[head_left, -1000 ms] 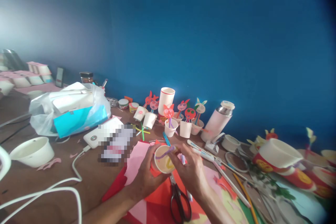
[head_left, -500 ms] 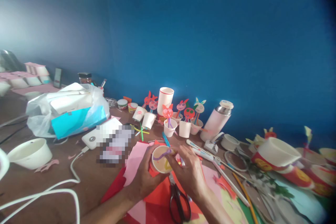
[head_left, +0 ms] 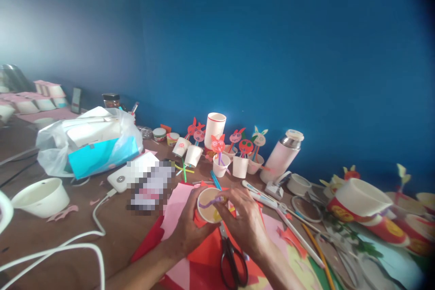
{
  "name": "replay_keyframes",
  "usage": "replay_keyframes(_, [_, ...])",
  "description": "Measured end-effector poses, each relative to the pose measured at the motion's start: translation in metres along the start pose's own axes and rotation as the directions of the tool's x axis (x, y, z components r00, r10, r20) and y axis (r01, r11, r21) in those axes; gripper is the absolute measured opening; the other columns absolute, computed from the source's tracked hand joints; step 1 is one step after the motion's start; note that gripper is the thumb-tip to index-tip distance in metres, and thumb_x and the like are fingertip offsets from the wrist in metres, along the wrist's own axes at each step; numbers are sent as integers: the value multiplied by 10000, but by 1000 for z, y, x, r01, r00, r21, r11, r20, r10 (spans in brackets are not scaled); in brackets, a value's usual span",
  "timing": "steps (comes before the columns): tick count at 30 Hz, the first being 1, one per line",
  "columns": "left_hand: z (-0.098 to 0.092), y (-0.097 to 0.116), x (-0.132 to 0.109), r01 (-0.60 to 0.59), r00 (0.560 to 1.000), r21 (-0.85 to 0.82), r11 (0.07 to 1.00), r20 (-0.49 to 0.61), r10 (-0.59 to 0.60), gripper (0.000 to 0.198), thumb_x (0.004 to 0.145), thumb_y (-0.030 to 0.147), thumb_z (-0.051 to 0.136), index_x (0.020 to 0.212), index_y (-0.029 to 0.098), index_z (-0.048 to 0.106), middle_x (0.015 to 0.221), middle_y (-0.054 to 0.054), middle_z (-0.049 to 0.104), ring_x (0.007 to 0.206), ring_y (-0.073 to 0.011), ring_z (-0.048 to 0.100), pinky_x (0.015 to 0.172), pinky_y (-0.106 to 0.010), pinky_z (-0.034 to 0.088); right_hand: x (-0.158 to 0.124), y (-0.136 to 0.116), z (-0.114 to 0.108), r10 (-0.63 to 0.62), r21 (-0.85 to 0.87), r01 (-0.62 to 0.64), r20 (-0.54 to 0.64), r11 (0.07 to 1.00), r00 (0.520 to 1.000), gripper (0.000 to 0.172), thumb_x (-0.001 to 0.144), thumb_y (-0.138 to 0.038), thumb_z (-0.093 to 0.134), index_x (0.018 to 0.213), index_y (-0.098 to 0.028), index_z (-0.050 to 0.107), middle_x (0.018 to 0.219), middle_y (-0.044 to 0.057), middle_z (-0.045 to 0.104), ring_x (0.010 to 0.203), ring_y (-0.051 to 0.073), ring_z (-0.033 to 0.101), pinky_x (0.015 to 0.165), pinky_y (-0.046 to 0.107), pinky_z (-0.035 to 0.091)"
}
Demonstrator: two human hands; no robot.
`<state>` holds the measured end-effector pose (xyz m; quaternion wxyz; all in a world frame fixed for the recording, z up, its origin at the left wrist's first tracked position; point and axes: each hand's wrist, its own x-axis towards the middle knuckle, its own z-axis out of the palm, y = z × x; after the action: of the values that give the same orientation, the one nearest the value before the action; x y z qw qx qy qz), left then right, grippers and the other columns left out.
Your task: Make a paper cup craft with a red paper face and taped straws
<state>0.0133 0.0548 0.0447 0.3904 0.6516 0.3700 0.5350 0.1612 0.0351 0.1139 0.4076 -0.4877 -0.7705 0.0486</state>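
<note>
Paper cup (head_left: 208,206): held low in the middle of the view, just above the red paper (head_left: 204,256), tilted with its mouth toward the camera. Wrapped from the left by the left hand (head_left: 185,231), fingers curled round the wall in a firm hold. Met from the right by the right hand (head_left: 245,223), fingertips narrowed to a pinch on the end of a purple strip (head_left: 208,203) at the rim. Strip laid across the open mouth, something yellow showing inside below it. Judged partway through: strip in place across the cup but not visibly fixed, no paper face on it yet.

Just under the hands, black-handled scissors (head_left: 233,260), lying on the red paper, untouched. Left of that, pink paper (head_left: 175,208) and a white cable (head_left: 97,224) on the brown table (head_left: 129,235). Further back, a row of small cups with animal faces (head_left: 231,154) on sticks, apparently finished, beside a stack of cups (head_left: 215,129) and a pale flask (head_left: 280,156). Behind everything, the blue wall (head_left: 272,63).

Compared with a second ago: cup hardly shifted, right-hand fingers drawn closer over the right rim, purple strip sitting a little lower across the mouth.
</note>
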Motion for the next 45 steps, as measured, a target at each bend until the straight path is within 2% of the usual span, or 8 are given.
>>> replay_keyframes(4, [0, -1, 1, 10, 1000, 20, 1000, 7, -10, 698, 677, 323, 718, 1280, 221, 382, 1288, -128, 468, 1183, -303, 453, 968, -420, 394, 1, 1, 4, 69, -72, -67, 13, 995, 998, 65, 817, -189, 567, 784, -216, 615, 741, 5, 638, 740, 184, 574, 701, 296, 378])
replay_keyframes(9, [2, -1, 0, 22, 1000, 17, 1000, 14, -23, 735, 672, 330, 720, 1304, 215, 362, 1276, -134, 478, 1192, -314, 439, 986, -441, 372, 2, 5, 8, 174, -5, -174, -16, 985, 985, 111, 826, -239, 531, 868, -208, 629, 1130, 76, 576, 1020, 232, 536, 803, 310, 411])
replay_keyframes(14, [-6, 0, -3, -21, 988, -71, 997, 150, 32, 799, 703, 261, 687, 1376, 212, 259, 1324, -148, 431, 1222, -328, 406, 1009, -455, 348, 2, 9, 7, 309, 84, -316, 86, 945, 947, 106, 836, -258, 510, 809, -213, 603, 702, -14, 631, 654, 147, 597, 562, 215, 398])
replay_keyframes(18, [-13, 4, -2, -61, 957, -269, 961, 259, 134, 766, 777, 249, 598, 1408, 238, 164, 1403, -141, 326, 1280, -316, 329, 1036, -463, 301, 2, 17, 3, 319, 85, -321, 39, 943, 947, 102, 825, -278, 517, 818, -206, 589, 676, -17, 631, 600, 141, 582, 540, 208, 391])
replay_keyframes(22, [-10, 9, 7, 63, 988, -429, 901, 153, 4, 586, 809, 348, 562, 1331, 246, 317, 1297, -123, 457, 1224, -282, 400, 977, -419, 367, 2, 24, 3, 356, 134, -362, 65, 923, 932, 129, 833, -305, 497, 847, -209, 582, 711, -1, 663, 623, 157, 622, 542, 211, 426])
replay_keyframes(28, [-10, 6, 18, 211, 977, -372, 904, 96, -188, 177, 772, 290, 621, 899, 167, 606, 1026, -83, 600, 925, -206, 571, 799, -291, 453, 3, 28, 6, 368, 160, -374, 65, 914, 927, 101, 823, -278, 494, 805, -204, 561, 699, -3, 658, 611, 148, 635, 556, 208, 443])
replay_keyframes(42, [-6, 6, 16, 337, 926, -559, 758, 51, -374, 213, 811, 378, 569, 839, 177, 505, 787, -23, 637, 702, -153, 621, 675, -269, 475, 3, 20, 8, 342, 108, -351, 90, 930, 935, 114, 815, -289, 515, 775, -198, 571, 661, -25, 619, 582, 128, 587, 522, 202, 395])
replay_keyframes(45, [-4, 5, 15, 328, 918, -508, 797, -27, -395, 238, 809, 405, 556, 842, 179, 486, 720, 0, 614, 632, -140, 599, 603, -248, 463, 3, 16, 10, 329, 97, -340, 119, 935, 937, 136, 825, -285, 515, 729, -197, 554, 628, -34, 587, 571, 121, 564, 517, 197, 386])
